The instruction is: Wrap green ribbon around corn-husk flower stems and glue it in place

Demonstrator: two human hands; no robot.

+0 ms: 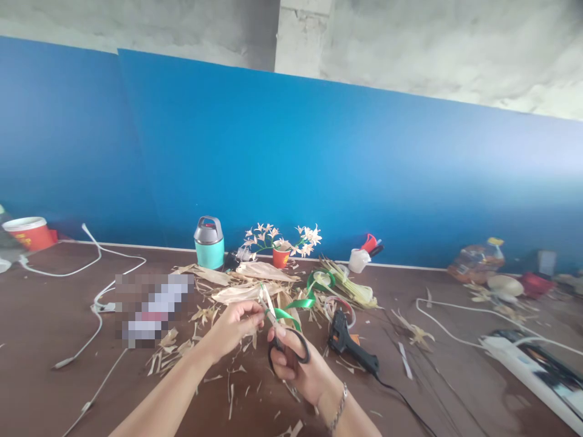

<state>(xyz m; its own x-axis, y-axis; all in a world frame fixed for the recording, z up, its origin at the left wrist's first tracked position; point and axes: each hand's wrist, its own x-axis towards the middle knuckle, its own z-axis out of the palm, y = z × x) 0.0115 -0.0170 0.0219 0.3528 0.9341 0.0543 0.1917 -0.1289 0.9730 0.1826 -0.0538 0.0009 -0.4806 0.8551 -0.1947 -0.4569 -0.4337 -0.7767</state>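
1. Head view: right hand [297, 359] grips black-handled scissors [272, 318], fingers through the loops, forearm angled inward, blades pointing forward.
2. Left hand [239, 326] pinches what looks like the green ribbon's [306, 302] end; its length curls just ahead of the right hand.
3. Cutting cleanly probably calls for taut ribbon and left fingertips clear of the blades.

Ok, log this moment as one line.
left hand: pinching green ribbon | right hand: holding black-handled scissors, blades at ribbon | glue gun: lying on table | pale flowers: in red cup
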